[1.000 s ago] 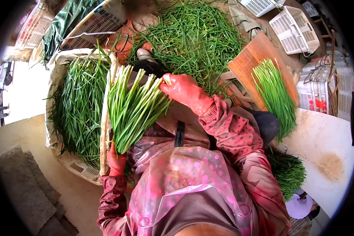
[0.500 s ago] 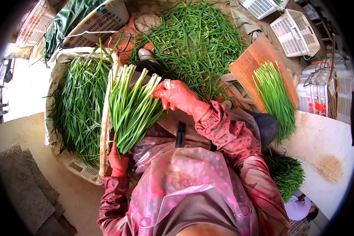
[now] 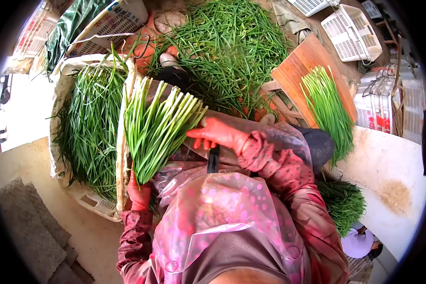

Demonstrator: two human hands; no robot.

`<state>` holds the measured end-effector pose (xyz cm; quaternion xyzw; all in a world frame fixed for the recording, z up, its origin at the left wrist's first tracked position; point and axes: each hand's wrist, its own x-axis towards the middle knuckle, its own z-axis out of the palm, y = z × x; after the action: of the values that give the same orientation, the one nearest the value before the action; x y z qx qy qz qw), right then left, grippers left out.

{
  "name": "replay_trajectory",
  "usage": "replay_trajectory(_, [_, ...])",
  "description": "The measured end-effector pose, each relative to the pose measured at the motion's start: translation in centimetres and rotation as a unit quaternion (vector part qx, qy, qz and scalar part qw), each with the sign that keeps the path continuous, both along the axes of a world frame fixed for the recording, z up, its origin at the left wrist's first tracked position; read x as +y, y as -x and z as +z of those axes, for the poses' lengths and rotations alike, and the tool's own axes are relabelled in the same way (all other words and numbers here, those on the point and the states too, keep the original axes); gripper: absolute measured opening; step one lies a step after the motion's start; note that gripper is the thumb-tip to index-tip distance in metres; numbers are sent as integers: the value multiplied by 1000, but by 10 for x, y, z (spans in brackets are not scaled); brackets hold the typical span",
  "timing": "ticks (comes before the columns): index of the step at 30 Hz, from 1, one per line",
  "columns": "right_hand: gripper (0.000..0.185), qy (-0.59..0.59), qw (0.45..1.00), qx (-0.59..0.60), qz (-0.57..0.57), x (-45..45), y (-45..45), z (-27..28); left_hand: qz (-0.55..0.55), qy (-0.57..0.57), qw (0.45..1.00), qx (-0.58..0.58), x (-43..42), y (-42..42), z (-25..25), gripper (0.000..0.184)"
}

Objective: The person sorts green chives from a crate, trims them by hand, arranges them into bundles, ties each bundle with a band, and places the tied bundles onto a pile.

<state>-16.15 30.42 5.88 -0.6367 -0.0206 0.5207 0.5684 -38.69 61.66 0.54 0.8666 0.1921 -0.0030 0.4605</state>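
Head view: right hand (image 3: 220, 134) sits lower along bundle (image 3: 158, 128).

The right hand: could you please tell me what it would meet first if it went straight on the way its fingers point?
The right hand would probably meet the bunch of greens at the left hand; depth is unclear, so they may already touch.

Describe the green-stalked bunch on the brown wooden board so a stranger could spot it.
Find the big, loose heap of green leaves at the picture's top. To its right is a flat brown wooden board. Across it lies the neat, pale-ended bunch of long green stalks, unheld, unlike the similar bunch in the red-gloved left hand.
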Motion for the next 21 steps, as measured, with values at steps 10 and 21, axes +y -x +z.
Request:
replay_trajectory(10, [25,-13,968,-119,-221,-59,-22,-27,33,289,956,29,30,9,-31,30])
replay_trajectory(21, [20,-177,955,114,-208,-25,-9,-3,45,298,953,37,27,-4,-25,36])
